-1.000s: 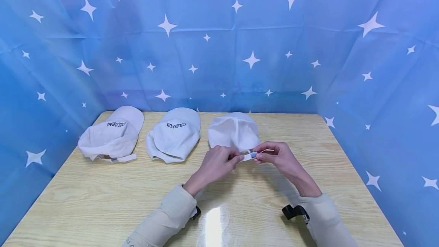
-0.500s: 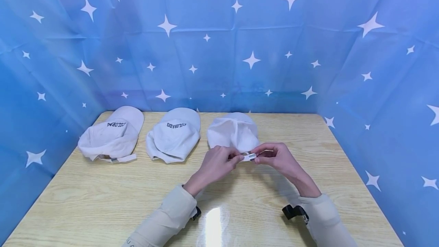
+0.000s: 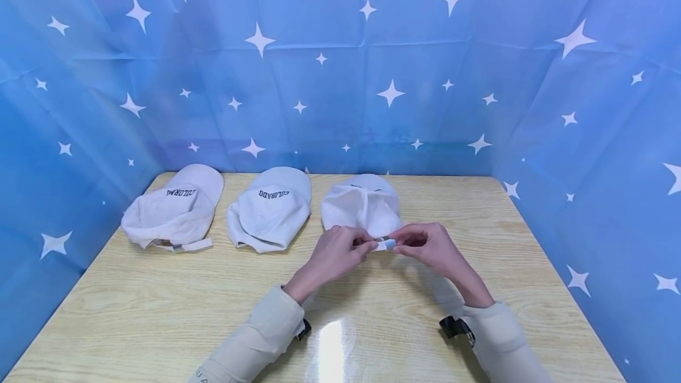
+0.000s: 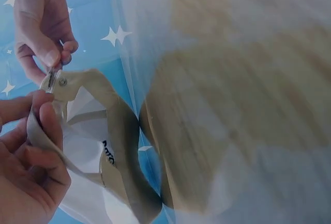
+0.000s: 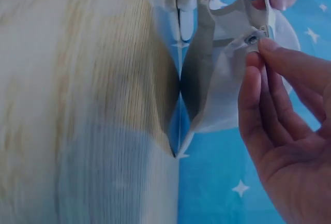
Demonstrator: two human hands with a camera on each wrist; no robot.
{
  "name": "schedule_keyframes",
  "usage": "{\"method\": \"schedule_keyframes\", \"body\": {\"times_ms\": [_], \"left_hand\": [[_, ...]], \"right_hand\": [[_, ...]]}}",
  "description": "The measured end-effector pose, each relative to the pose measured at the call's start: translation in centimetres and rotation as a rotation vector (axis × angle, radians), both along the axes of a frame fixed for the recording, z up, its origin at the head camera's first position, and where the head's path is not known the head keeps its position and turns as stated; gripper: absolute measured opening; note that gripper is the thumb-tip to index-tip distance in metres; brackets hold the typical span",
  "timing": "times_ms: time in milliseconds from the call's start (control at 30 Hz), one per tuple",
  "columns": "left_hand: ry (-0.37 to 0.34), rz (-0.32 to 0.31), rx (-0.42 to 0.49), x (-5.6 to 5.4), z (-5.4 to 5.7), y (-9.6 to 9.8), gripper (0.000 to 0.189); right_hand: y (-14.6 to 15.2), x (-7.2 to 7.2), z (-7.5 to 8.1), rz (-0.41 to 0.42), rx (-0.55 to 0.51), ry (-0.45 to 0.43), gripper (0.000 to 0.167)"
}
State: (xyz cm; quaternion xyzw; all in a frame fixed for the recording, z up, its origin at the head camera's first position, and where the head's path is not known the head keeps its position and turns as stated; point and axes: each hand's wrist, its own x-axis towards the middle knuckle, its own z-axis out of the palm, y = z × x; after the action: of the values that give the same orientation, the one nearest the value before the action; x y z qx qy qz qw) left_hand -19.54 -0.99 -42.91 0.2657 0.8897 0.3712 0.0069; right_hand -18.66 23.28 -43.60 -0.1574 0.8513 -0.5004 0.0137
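Observation:
A white baseball cap (image 3: 362,208) lies at the back of the table with its strap end toward me. My left hand (image 3: 337,253) pinches the cap's strap (image 4: 45,140) between thumb and fingers. From the other side my right hand (image 3: 433,247) pinches at the metal buckle (image 4: 50,81), thumb against fingertips. Beside the buckle, a metal eyelet (image 5: 252,40) shows in the cap's back band. The left wrist view looks into the cap's opening, where some dark lettering (image 4: 108,152) appears. My fingers partly hide the strap's loose end.
Two more white caps lie in a row to the left: a middle cap (image 3: 270,211) lettered COLORADO and a far-left cap (image 3: 172,208) with its strap sticking out. The wooden table (image 3: 159,312) meets a blue star-patterned curtain (image 3: 340,75) at the back and sides.
My right hand and the buckle have shifted slightly left and toward me, closer to the left fingers. A bit of lettering now shows at the cap's top. The left hand stays nearly still.

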Motion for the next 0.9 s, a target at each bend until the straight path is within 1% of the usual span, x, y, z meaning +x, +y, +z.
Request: {"method": "schedule_keyframes", "body": {"times_ms": [133, 333, 433, 633, 767, 900], "left_hand": [[-0.017, -0.005, 0.035, 0.04, 0.26, -0.15, 0.012], [-0.034, -0.028, 0.099, 0.04, 0.26, -0.18, 0.013], [-0.029, -0.029, 0.121, 0.05, 0.19, -0.09, 0.013], [-0.018, -0.023, 0.132, 0.10, 0.19, 0.18, 0.013], [-0.013, -0.022, 0.134, 0.11, 0.12, 0.32, 0.013], [-0.002, -0.037, 0.143, 0.08, -0.01, 0.57, 0.013]], "right_hand": [[-0.11, 0.04, 0.08, -0.007, 0.023, 0.016, 0.016], [-0.15, 0.14, 0.22, -0.022, 0.039, 0.074, 0.016], [-0.12, 0.12, 0.24, -0.032, 0.051, 0.095, 0.016], [-0.17, 0.06, 0.22, -0.050, 0.086, 0.136, 0.015], [-0.25, 0.03, 0.10, -0.038, 0.085, 0.183, 0.015], [-0.33, 0.03, -0.02, -0.027, 0.100, 0.217, 0.017]]}}
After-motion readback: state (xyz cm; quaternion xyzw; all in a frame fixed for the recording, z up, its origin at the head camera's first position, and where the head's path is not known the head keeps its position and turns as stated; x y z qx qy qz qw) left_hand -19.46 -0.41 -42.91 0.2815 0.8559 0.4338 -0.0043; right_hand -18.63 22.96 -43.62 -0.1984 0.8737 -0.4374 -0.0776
